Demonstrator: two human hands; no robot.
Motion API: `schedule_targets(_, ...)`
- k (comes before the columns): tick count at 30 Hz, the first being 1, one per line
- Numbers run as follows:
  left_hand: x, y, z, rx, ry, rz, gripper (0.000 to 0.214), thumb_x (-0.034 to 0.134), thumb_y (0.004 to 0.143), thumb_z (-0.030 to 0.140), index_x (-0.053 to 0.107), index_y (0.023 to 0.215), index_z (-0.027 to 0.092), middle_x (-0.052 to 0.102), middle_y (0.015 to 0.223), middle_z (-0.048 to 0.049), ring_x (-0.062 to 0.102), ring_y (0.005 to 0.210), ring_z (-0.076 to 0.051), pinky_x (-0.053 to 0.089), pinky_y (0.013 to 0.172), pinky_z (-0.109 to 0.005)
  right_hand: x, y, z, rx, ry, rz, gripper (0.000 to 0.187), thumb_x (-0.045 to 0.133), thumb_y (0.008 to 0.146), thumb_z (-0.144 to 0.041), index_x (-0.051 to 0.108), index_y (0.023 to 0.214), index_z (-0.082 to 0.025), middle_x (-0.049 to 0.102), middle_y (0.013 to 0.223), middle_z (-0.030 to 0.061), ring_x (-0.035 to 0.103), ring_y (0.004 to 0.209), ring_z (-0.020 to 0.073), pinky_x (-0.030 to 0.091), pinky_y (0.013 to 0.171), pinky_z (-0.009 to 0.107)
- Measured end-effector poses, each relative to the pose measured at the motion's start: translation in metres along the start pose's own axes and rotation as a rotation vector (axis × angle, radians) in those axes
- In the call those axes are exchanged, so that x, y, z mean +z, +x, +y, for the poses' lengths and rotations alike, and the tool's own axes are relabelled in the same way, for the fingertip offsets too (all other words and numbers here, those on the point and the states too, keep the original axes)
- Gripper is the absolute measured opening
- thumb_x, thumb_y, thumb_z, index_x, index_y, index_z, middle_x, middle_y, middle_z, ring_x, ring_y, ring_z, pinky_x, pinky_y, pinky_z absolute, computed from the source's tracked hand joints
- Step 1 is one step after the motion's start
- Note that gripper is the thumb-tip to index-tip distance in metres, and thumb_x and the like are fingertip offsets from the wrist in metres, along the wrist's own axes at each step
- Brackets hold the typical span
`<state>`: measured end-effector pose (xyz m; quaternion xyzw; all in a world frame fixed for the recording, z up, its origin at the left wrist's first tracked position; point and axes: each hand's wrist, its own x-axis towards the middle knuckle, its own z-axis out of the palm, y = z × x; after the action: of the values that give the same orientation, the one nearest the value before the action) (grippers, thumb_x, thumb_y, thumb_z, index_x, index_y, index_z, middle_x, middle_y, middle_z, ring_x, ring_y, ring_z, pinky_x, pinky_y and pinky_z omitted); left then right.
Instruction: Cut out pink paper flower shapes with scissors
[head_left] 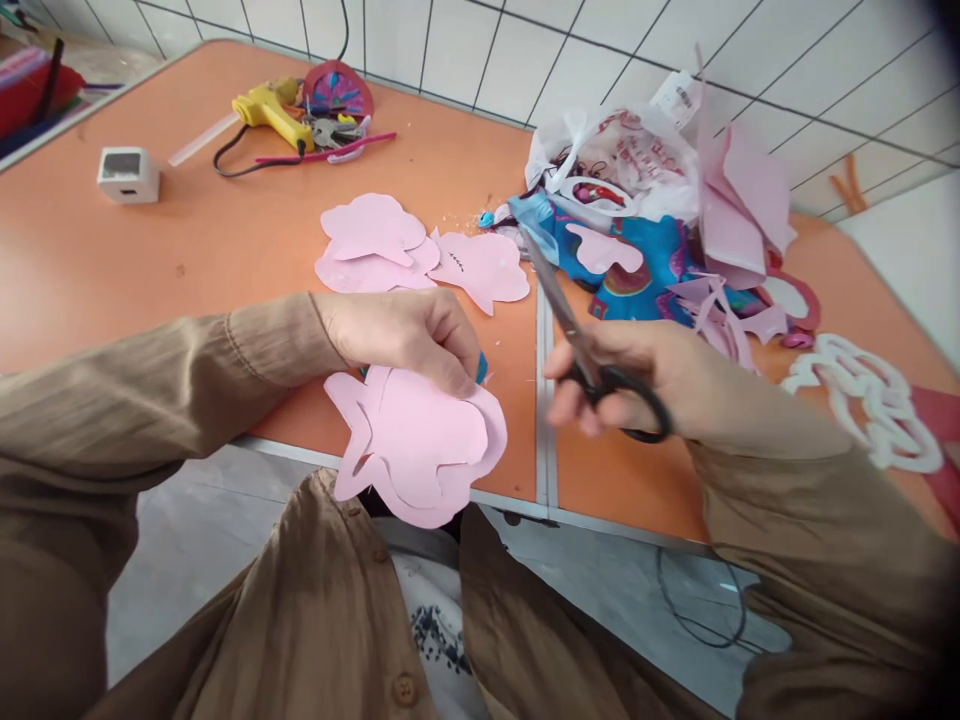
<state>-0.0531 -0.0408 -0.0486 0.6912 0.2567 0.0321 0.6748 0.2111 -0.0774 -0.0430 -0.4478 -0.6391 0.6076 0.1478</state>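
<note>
The left hand [412, 335] pinches layered pink cutouts [427, 435] over the orange table's near edge, apparently to hold them together. To their right, the right hand [637, 370] grips scissors [576, 335], held clear.

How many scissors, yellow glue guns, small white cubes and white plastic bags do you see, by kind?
Scissors, in the right hand: 1
Yellow glue gun: 1
Small white cube: 1
White plastic bag: 1
Total: 4
</note>
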Motion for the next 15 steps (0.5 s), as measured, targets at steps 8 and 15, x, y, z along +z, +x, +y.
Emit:
schedule_targets(8,0.003,-0.002,0.003,-0.043,0.138,0.076,0.021,0.064,0.083,0.023,0.067,0.066,0.011,0.052,0.051,0.0013,0.04,0.045,-0.006,0.025,0.042,-0.021,0.047,0.02,-0.01,-0.145,0.05,0.262,0.025,0.076,0.068,-0.021,0.06,0.088,-0.018,0.064,0.059,-0.0073,0.062,0.052,0.0085,0.049,0.052,0.019)
schedule_targets(15,0.003,-0.001,0.0,-0.042,0.154,0.099,0.02,0.066,0.081,0.024,0.067,0.067,0.01,0.053,0.051,0.0008,0.041,0.044,-0.006,0.024,0.042,-0.021,0.053,0.018,-0.019,-0.166,-0.043,0.261,0.026,0.07,0.065,-0.013,0.061,0.09,-0.016,0.07,0.065,-0.0039,0.067,0.06,0.0108,0.048,0.052,0.017)
